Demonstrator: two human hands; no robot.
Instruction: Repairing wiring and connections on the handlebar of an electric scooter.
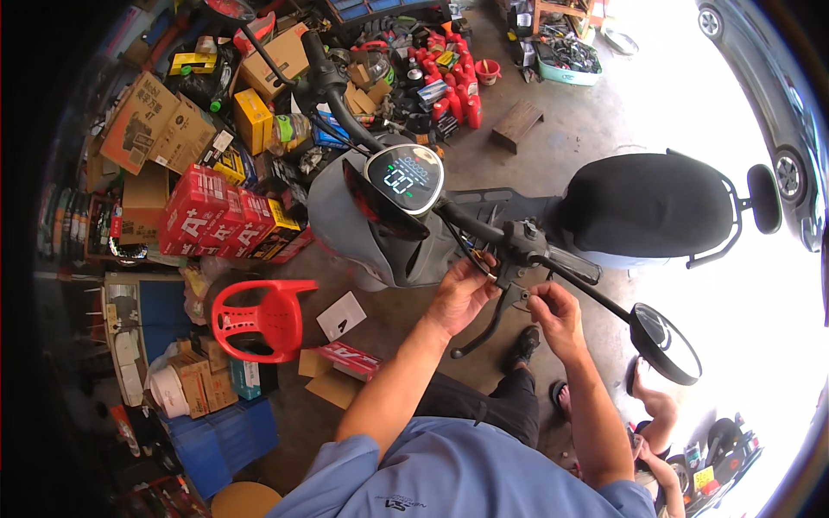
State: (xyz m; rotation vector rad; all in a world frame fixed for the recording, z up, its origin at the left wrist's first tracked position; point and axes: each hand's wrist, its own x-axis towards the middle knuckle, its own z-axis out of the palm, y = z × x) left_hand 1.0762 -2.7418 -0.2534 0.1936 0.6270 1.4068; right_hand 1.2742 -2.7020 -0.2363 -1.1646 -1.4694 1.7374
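beyond the blue shirt (pixel 432 470), the left hand (pixel 465 295) pinches a small white piece (pixel 491 276) (probably light, fragile, best held by its sides) near the brake lever (pixel 493 327), the right hand (pixel 559 316) curled nearly closed, contents unclear.

scooter (pixel 332 207): mostly grey, black seat (pixel 646 205)
dash (pixel 404 179) on scooter: black, whitish digits, tiny green bits
chair (pixel 282 321) left of scooter: solid red, super loud
shirt (pixel 466 473) beside scooter: blue, dark print
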